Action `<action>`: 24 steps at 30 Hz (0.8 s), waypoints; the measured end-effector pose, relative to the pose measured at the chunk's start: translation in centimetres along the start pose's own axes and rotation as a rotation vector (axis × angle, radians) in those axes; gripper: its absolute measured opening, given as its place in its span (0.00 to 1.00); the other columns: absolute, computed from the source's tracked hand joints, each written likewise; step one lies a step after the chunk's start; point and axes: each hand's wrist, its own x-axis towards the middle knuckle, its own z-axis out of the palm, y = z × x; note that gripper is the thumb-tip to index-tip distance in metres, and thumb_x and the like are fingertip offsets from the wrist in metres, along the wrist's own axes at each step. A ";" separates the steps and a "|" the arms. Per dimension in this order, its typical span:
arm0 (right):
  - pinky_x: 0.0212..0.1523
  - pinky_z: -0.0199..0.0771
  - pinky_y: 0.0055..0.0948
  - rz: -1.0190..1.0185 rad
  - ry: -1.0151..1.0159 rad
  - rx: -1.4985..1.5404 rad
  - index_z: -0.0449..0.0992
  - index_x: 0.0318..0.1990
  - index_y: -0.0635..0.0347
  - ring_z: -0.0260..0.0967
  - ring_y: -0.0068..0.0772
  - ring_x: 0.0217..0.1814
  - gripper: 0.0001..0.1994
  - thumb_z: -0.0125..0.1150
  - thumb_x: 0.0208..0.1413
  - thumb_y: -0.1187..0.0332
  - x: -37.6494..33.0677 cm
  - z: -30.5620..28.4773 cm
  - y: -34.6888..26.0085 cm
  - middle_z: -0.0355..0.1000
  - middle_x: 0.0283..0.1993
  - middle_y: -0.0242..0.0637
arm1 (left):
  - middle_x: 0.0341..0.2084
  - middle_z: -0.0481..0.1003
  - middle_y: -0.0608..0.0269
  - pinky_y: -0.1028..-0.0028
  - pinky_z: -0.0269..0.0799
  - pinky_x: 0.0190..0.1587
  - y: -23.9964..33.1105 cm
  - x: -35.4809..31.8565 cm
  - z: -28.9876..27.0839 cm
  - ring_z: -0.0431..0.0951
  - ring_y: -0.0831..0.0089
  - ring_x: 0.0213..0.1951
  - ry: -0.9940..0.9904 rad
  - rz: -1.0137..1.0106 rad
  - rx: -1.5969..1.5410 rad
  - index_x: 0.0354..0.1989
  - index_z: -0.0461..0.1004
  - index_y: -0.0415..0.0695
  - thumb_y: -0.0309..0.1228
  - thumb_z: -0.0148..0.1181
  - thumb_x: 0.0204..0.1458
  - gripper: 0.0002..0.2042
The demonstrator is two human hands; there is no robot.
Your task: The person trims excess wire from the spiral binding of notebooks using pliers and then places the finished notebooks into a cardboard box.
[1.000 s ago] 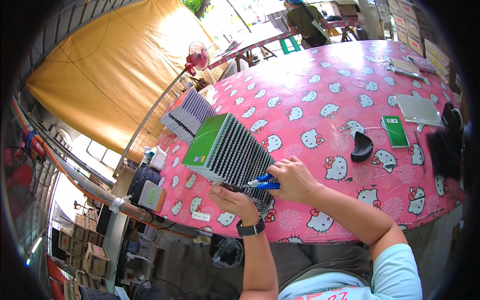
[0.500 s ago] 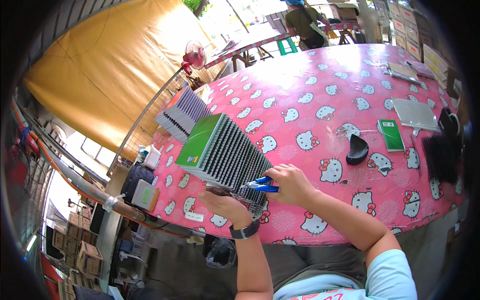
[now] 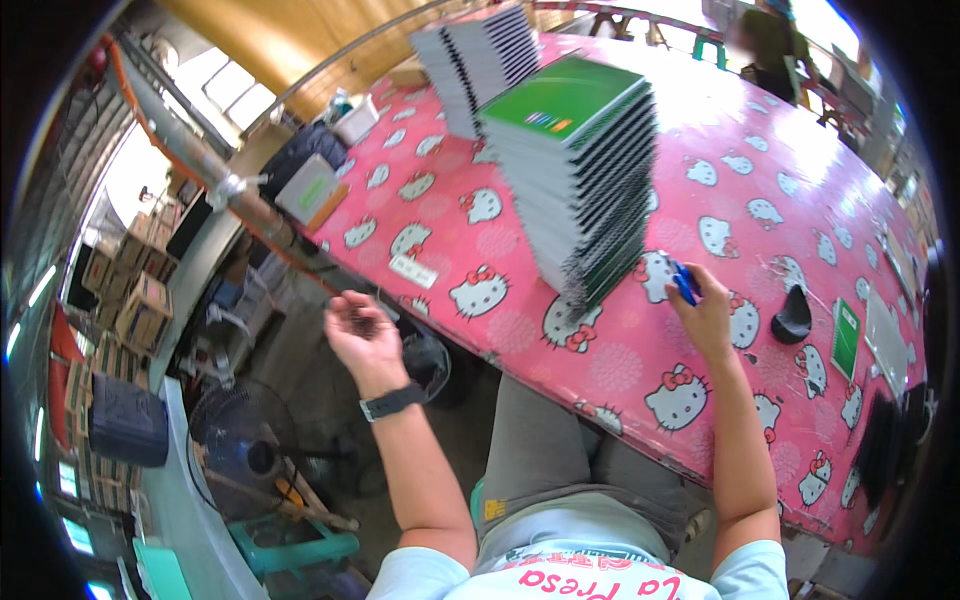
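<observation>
Notebooks, green-covered and spiral-bound, stand stacked on the pink table; a second stack sits behind. Left hand, earlier at the stack, now hangs off the table edge, loosely curled around something dark. Right hand grips a blue tool beside the stack.

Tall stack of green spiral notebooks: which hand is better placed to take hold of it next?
Probably the right hand: it rests on the pink patterned tablecloth beside the tall stack of green spiral notebooks, gripping a blue pen. The left hand hangs off the table over the floor.
</observation>
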 end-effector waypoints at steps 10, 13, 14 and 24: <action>0.38 0.69 0.23 0.046 -0.104 0.034 0.73 0.43 0.64 0.69 0.20 0.33 0.13 0.62 0.50 0.69 0.4 2.0 -0.6 0.74 0.31 0.34 | 0.40 0.75 0.53 0.65 0.67 0.48 11.9 14.8 -19.6 0.74 0.61 0.43 0.514 0.624 0.971 0.41 0.72 0.36 0.44 0.39 0.61 0.22; 0.38 0.69 0.23 0.074 -0.070 -0.039 0.73 0.43 0.64 0.68 0.19 0.33 0.13 0.62 0.50 0.70 -0.4 1.4 0.9 0.73 0.32 0.33 | 0.53 0.69 0.44 0.65 0.61 0.55 9.6 13.6 -25.2 0.69 0.57 0.54 0.920 0.159 1.170 0.52 0.67 0.28 0.45 0.38 0.61 0.28; 0.38 0.69 0.23 0.081 -0.062 -0.058 0.73 0.43 0.65 0.68 0.19 0.34 0.13 0.62 0.50 0.70 -0.9 1.1 1.0 0.73 0.32 0.33 | 0.53 0.69 0.46 0.65 0.61 0.54 8.8 12.3 -25.6 0.69 0.58 0.54 0.839 0.206 1.210 0.51 0.68 0.28 0.45 0.38 0.61 0.28; 0.29 0.63 0.25 0.046 -0.049 -0.103 0.72 0.36 0.65 0.60 0.21 0.26 0.12 0.66 0.44 0.72 -0.8 0.4 0.7 0.65 0.24 0.33 | 0.34 0.75 0.70 0.77 0.65 0.36 0.1 0.3 -16.0 0.74 0.79 0.35 -0.002 -0.014 1.125 0.41 0.74 0.44 0.35 0.54 0.56 0.10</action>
